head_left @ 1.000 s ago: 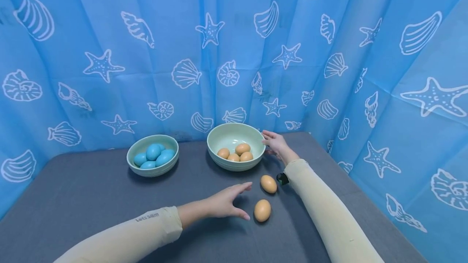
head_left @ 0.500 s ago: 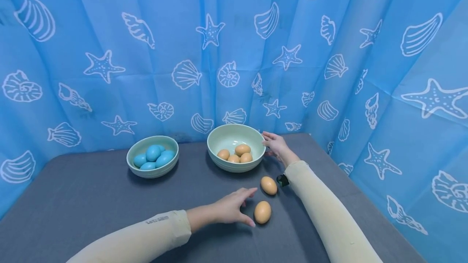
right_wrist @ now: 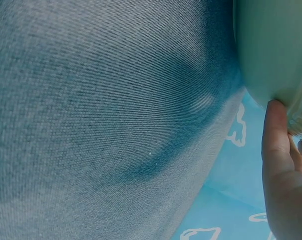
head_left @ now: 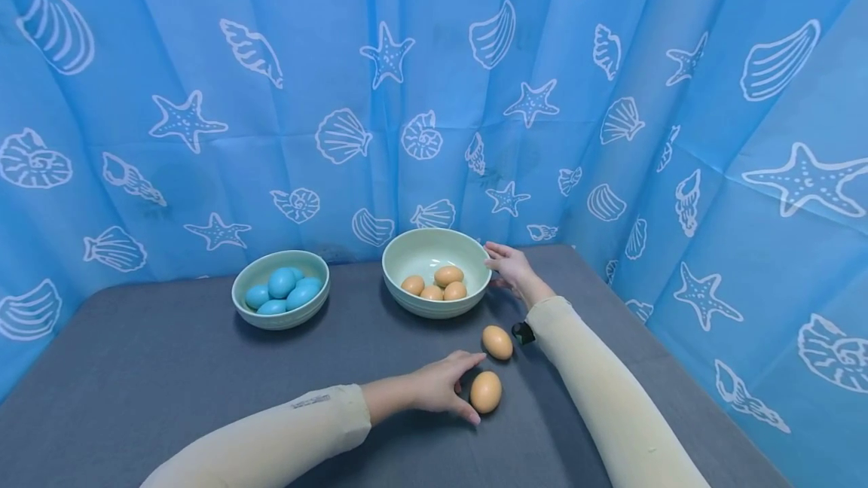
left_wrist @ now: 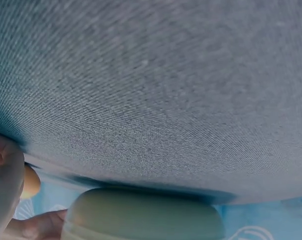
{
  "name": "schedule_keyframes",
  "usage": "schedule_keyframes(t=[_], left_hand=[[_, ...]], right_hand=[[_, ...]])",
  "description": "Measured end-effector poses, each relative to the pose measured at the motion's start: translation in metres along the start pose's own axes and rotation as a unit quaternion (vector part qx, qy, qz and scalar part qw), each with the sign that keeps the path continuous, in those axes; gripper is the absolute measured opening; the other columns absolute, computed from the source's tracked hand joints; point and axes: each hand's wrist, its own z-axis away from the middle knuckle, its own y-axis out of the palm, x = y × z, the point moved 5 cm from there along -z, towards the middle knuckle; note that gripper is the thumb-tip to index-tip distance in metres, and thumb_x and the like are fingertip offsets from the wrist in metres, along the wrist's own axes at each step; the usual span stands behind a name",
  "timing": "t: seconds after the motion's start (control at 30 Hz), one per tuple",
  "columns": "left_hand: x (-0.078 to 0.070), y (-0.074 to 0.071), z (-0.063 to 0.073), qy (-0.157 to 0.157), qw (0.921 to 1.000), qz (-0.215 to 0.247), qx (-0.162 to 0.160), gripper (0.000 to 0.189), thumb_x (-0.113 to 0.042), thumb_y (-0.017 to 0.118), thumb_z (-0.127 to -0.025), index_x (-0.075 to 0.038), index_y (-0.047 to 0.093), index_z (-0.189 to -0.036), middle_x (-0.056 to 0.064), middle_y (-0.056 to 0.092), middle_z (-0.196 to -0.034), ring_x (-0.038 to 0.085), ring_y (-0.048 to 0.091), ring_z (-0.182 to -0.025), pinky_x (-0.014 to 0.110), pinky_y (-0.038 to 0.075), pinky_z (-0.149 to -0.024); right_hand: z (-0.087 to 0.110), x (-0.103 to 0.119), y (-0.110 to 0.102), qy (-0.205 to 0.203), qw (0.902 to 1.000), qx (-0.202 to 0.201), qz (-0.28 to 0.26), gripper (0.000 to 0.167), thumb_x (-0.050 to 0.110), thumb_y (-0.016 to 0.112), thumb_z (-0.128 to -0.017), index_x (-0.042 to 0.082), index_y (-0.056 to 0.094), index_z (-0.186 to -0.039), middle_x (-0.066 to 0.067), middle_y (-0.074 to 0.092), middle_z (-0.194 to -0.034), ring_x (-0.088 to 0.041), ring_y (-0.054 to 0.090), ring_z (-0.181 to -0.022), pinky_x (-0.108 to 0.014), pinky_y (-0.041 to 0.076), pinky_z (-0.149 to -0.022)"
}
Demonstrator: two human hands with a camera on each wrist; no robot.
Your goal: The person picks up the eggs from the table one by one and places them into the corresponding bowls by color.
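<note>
My left hand (head_left: 439,384) is low over the table, thumb and fingers spread on either side of a brown egg (head_left: 486,392). The egg lies on the cloth between the fingertips. Just beyond it lies a second brown egg (head_left: 497,342). My right hand (head_left: 513,272) rests against the right side of a pale green bowl (head_left: 396,294), its fingers extended along the rim. In the right wrist view a thumb (right_wrist: 276,135) touches the bowl's outer wall (right_wrist: 270,50). Several brown eggs (head_left: 449,276) lie inside that bowl.
A smaller pale green bowl (head_left: 240,300) with several blue eggs (head_left: 281,282) stands to the left. Dark grey cloth (head_left: 169,367) covers the table. A blue curtain (head_left: 325,59) with white shell prints hangs behind and at the right.
My left hand has moved right, from beside the nearer egg to around it. The right hand stays at the bowl, and the eggs have not moved.
</note>
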Motion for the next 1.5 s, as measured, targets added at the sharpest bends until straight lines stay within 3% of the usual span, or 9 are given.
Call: schedule_keyframes(t=[0.13, 0.23, 0.37, 0.6, 0.83, 1.17, 1.33, 1.5], left_hand=[[0.001, 0.002, -0.005, -0.006, 0.9995, -0.031, 0.001, 0.088, -0.030, 0.084, -0.077, -0.014, 0.037, -0.150, 0.001, 0.046, -0.136, 0.002, 0.053, -0.084, 0.020, 0.047, -0.077], [0.000, 0.003, -0.009, -0.008, 0.9974, -0.071, 0.003, 0.088, -0.036, 0.083, -0.078, -0.016, 0.037, -0.150, -0.001, 0.047, -0.140, 0.005, 0.054, -0.108, 0.026, 0.046, -0.091], [0.000, 0.002, -0.012, -0.019, 0.9944, -0.104, 0.011, 0.089, -0.043, 0.082, -0.077, -0.022, 0.037, -0.151, -0.005, 0.044, -0.147, 0.009, 0.040, -0.133, 0.034, 0.039, -0.105], [0.000, 0.001, -0.013, -0.018, 0.9944, -0.099, 0.032, 0.086, -0.043, 0.081, -0.078, -0.028, 0.037, -0.151, -0.008, 0.041, -0.150, 0.010, 0.038, -0.135, 0.037, 0.037, -0.107], [0.000, -0.001, -0.012, -0.007, 0.9963, -0.079, 0.034, 0.077, -0.038, 0.081, -0.079, -0.027, 0.045, -0.146, -0.008, 0.047, -0.146, 0.008, 0.041, -0.132, 0.035, 0.036, -0.106], [0.000, -0.002, -0.013, -0.024, 0.9965, -0.076, 0.026, 0.070, -0.036, 0.081, -0.080, -0.027, 0.050, -0.143, -0.009, 0.049, -0.143, 0.006, 0.042, -0.131, 0.034, 0.036, -0.107], [0.002, -0.002, -0.013, -0.020, 0.9986, -0.044, 0.020, 0.069, -0.030, 0.083, -0.079, -0.024, 0.053, -0.140, -0.007, 0.052, -0.141, 0.005, 0.045, -0.127, 0.029, 0.038, -0.104], [0.002, -0.003, -0.011, 0.000, 0.9997, 0.018, 0.018, 0.064, -0.016, 0.084, -0.078, -0.015, 0.057, -0.136, -0.002, 0.056, -0.135, 0.002, 0.050, -0.114, 0.022, 0.043, -0.093]], right_hand=[[0.000, -0.001, 0.000, -0.003, 1.0000, 0.000, -0.006, 0.053, 0.008, 0.048, -0.103, 0.014, 0.033, -0.153, -0.005, 0.035, -0.154, -0.025, 0.039, -0.137, -0.043, 0.049, -0.096], [0.000, -0.002, -0.001, -0.001, 1.0000, -0.002, -0.008, 0.053, 0.008, 0.049, -0.102, 0.014, 0.033, -0.153, -0.005, 0.035, -0.154, -0.025, 0.039, -0.137, -0.043, 0.049, -0.096], [-0.001, -0.002, -0.001, 0.000, 1.0000, -0.003, -0.009, 0.053, 0.008, 0.049, -0.102, 0.015, 0.033, -0.153, -0.005, 0.036, -0.154, -0.025, 0.039, -0.137, -0.043, 0.049, -0.096], [-0.003, -0.002, 0.000, -0.003, 0.9999, -0.001, -0.012, 0.053, 0.008, 0.048, -0.103, 0.015, 0.032, -0.153, -0.005, 0.035, -0.155, -0.025, 0.038, -0.138, -0.044, 0.049, -0.096], [-0.003, -0.001, 0.001, -0.002, 0.9999, -0.002, -0.012, 0.053, 0.008, 0.048, -0.103, 0.014, 0.032, -0.153, -0.006, 0.034, -0.155, -0.026, 0.037, -0.139, -0.045, 0.049, -0.097], [-0.001, 0.000, -0.001, 0.002, 1.0000, -0.006, -0.002, 0.052, 0.010, 0.048, -0.103, 0.016, 0.033, -0.153, -0.005, 0.034, -0.155, -0.025, 0.038, -0.138, -0.043, 0.050, -0.094], [-0.002, 0.000, -0.001, 0.001, 1.0000, -0.005, -0.001, 0.053, 0.010, 0.048, -0.103, 0.015, 0.032, -0.153, -0.005, 0.034, -0.155, -0.026, 0.038, -0.138, -0.043, 0.050, -0.095], [-0.003, -0.001, 0.000, 0.001, 1.0000, -0.003, 0.003, 0.053, 0.010, 0.048, -0.103, 0.016, 0.032, -0.153, -0.005, 0.034, -0.155, -0.026, 0.038, -0.138, -0.042, 0.050, -0.094]])
